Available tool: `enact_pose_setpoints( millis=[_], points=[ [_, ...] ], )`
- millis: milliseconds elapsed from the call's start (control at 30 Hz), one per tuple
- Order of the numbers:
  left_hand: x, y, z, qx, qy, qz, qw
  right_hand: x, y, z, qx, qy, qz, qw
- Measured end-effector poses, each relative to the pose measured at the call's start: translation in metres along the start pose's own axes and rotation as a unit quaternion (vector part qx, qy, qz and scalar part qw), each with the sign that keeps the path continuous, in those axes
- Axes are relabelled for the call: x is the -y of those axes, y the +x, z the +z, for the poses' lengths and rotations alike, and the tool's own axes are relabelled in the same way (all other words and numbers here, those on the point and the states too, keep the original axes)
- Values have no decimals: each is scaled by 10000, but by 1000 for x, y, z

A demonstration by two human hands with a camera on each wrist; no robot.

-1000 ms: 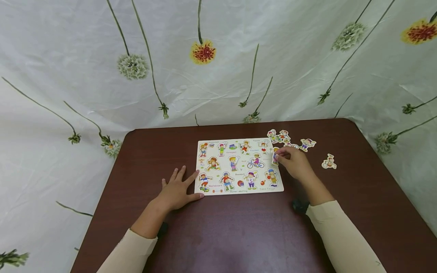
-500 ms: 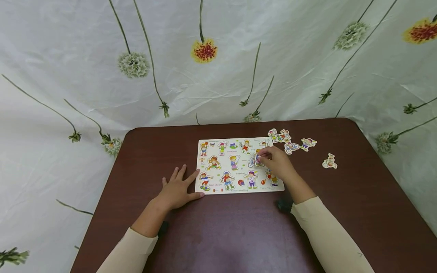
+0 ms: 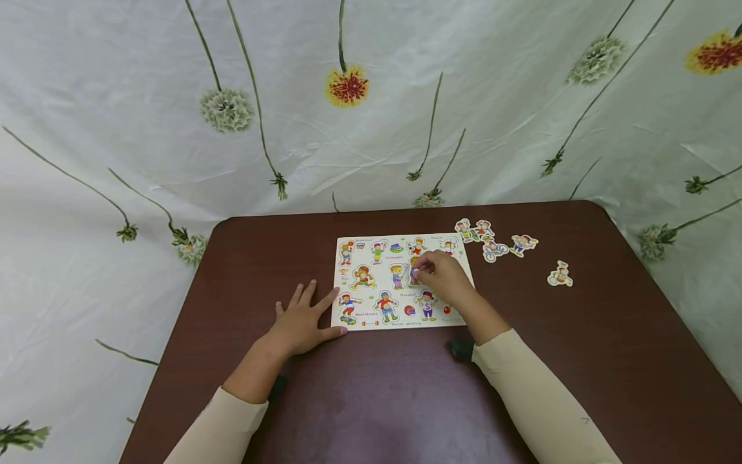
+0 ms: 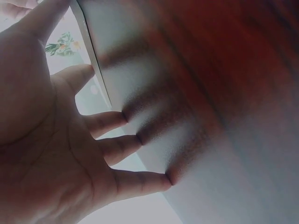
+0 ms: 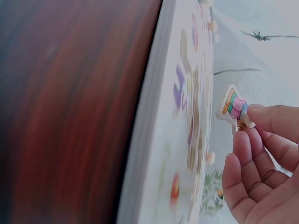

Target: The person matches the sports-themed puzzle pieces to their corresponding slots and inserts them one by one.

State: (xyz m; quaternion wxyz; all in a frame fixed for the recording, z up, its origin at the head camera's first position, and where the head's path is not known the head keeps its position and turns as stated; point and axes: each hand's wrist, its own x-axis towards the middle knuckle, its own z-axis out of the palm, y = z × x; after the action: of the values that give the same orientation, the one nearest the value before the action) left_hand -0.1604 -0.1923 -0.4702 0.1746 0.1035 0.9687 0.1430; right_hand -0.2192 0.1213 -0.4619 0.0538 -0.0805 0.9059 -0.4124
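Observation:
A white puzzle board printed with children playing sports lies on the table. My right hand is over its middle right, pinching a child-shaped puzzle piece between thumb and finger. In the right wrist view this puzzle piece is held by its small knob, tilted and raised above the board face, its pink, blue and green print showing. My left hand lies spread at the board's left edge, forefinger and thumb touching that edge. The left wrist view shows the hand's other fingertips on the tabletop.
Several loose puzzle pieces lie past the board's upper right corner, including a bicycle piece and a figure piece. One more piece sits farther right. The dark brown table meets a flowered cloth behind.
My right hand has carried the puzzle piece leftward from the board's right edge to over its middle right, uncovering the bicycle piece behind. My left hand has stayed put.

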Motion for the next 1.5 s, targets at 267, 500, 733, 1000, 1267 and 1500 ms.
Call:
enact_pose_setpoints(
  millis=[267,500,733,1000,1267,1500],
  points=[
    [0,0,0,-10,-9,8,10000,10,7,15,78,-154,-48,9998],
    [0,-1,-1,9,9,-6,10000,16,11,23,191,-337,-77,9992],
    [-1,-1,-2,26,7,-23,10000,21,16,27,373,-711,-154,9967],
    [-1,-2,-2,44,-20,-20,10000,19,27,32,621,-1029,-94,9927],
    [0,-1,-1,48,5,-44,10000,16,33,31,987,-978,80,9903],
    [-1,-1,-1,49,-5,-23,10000,16,32,31,1062,-975,85,9895]
  ],
)
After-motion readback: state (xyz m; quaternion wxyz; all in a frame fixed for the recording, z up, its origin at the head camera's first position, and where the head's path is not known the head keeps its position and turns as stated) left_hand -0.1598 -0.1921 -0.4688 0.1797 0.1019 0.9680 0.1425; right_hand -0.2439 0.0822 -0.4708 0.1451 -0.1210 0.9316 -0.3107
